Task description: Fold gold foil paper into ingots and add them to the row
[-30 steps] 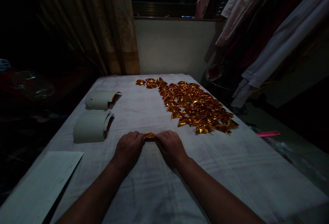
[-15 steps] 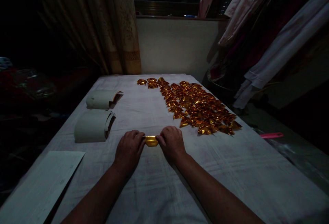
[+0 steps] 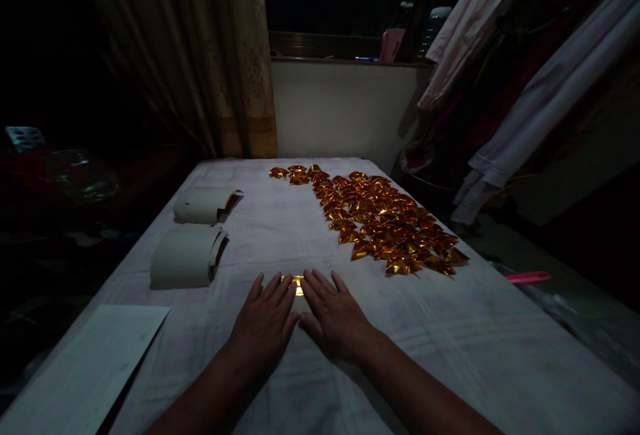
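A small piece of folded gold foil paper (image 3: pixel 299 286) lies on the pale checked cloth, mostly covered by my fingers. My left hand (image 3: pixel 266 318) rests flat with its fingers stretched over the foil's left part. From the other side my right hand (image 3: pixel 334 315) lies flat too, fingertips pressing on the right part. The thumbs nearly meet just below the foil. Beyond my right hand spreads a large cluster of folded gold foil pieces (image 3: pixel 385 212), with a few more trailing off toward the far edge.
Two curved grey card pieces (image 3: pixel 183 258) stand at the left of the cloth-covered table (image 3: pixel 450 355). Nearer is a flat pale sheet (image 3: pixel 90 362). A curtain (image 3: pixel 240 75) hangs behind, and clothes (image 3: pixel 525 102) hang at the right. A pink handle (image 3: pixel 529 277) shows beyond the right edge.
My hands have gone from pinching the foil's two ends to lying flat over it with fingers extended. The view has tilted up slightly.
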`<move>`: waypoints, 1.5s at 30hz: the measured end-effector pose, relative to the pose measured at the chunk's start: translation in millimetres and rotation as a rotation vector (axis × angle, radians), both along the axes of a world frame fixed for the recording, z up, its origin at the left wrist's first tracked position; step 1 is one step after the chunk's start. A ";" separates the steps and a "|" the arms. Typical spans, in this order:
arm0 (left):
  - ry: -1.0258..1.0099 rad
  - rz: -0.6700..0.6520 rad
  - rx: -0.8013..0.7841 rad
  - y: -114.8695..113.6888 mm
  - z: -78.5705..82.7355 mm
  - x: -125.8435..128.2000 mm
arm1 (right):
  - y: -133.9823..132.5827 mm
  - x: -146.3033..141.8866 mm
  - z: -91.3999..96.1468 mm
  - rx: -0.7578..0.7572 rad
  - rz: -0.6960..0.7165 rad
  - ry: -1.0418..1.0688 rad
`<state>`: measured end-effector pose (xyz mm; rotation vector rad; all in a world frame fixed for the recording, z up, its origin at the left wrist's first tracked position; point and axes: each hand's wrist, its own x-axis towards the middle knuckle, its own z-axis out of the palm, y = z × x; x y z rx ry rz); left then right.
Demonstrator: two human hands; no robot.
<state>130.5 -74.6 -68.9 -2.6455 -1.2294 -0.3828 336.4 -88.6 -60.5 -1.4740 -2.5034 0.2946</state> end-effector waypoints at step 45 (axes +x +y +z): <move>0.004 0.209 -0.304 12.2 45.9 4.3 | 0.9 22.1 3.5 -0.050 -0.093 -0.037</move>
